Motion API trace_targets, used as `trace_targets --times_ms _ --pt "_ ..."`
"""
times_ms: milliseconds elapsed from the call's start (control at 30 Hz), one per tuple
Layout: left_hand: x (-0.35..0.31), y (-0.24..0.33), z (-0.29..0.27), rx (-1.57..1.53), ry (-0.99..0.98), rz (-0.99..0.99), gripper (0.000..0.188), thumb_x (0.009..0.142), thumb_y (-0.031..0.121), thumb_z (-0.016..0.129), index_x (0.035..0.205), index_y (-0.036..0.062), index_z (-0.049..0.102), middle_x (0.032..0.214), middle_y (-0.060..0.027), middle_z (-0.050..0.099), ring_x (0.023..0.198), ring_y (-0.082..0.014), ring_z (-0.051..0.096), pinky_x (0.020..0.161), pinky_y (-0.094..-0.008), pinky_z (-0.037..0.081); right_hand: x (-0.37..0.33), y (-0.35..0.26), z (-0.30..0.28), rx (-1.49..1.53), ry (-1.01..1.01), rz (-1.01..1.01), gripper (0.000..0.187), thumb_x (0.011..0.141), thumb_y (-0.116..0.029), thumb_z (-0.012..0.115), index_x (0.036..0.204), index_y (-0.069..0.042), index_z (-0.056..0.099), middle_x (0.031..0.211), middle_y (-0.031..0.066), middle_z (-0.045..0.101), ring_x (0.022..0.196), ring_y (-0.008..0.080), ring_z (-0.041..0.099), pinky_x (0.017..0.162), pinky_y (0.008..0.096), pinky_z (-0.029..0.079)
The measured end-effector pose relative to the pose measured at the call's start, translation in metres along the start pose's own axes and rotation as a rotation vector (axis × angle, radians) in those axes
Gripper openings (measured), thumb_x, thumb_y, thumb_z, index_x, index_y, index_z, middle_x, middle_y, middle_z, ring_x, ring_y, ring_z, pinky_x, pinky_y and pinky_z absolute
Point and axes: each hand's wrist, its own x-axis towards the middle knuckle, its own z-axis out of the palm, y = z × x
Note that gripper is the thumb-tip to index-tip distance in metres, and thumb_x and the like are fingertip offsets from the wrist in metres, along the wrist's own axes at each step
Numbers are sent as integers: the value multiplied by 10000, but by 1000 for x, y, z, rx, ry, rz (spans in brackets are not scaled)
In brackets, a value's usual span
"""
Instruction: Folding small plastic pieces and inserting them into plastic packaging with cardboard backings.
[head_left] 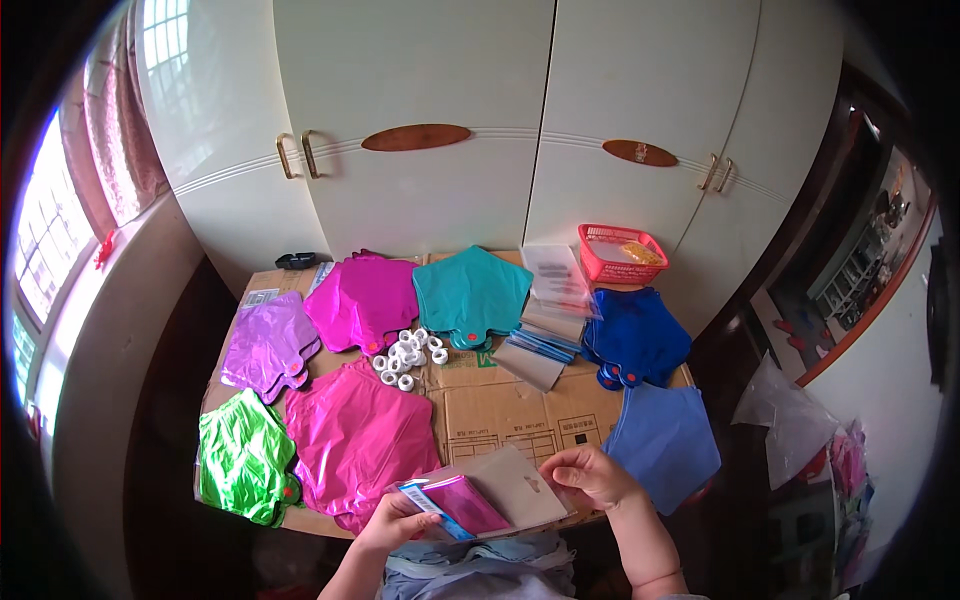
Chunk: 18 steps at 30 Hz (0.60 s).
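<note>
My left hand (396,521) grips the lower left of a clear plastic bag (500,468). Inside lies a folded shiny pink foil piece (466,503), with a blue-and-white card (436,511) along its left side. My right hand (592,480) is at the bag's right edge, fingers curled and fingertips close together; what they pinch is too small to make out. The bag is held over the table's near edge, above my lap. Just beyond my left hand spreads a stack of large pink foil sheets (360,440). Blue-violet sheets (665,445) lie beyond my right hand.
Cardboard (480,400) covers the table. Around it lie green (245,455), lilac (265,340), magenta (365,300), teal (472,292) and dark blue (637,332) foil stacks. White tape-like rings (404,352), flat clear bags (533,362) and a red basket (622,262) stand among them. Cabinets (420,200) close the back.
</note>
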Motion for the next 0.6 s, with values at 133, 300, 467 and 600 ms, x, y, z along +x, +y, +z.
trace_targets --times_ms 133,300,467,600 --pt "2 -5 4 46 93 83 134 856 76 674 963 -3 681 720 13 636 568 -20 489 489 -188 377 -3 1 -2 -253 39 -40 185 812 -71 709 960 37 684 856 64 688 733 93 615 693 217 491" --pt "-1 -8 -5 32 23 7 121 854 78 676 947 1 684 712 11 632 569 -20 490 487 -188 376 -3 -6 3 -361 89 30 167 832 -103 703 950 15 701 811 28 682 707 61 583 657 199 471" --pt "0 -11 -4 -37 -13 -27 89 848 68 680 908 3 687 701 5 633 564 -21 495 480 -190 375 -1 9 -6 -110 -38 13 156 795 -114 738 899 -4 699 790 21 673 690 58 585 608 183 462" --pt "1 -11 -4 -26 -12 -15 82 843 60 682 897 -1 686 722 -5 649 585 -31 521 495 -189 394 4 16 -8 107 -147 86 163 768 -132 765 863 -39 671 789 11 655 662 55 573 585 179 445"
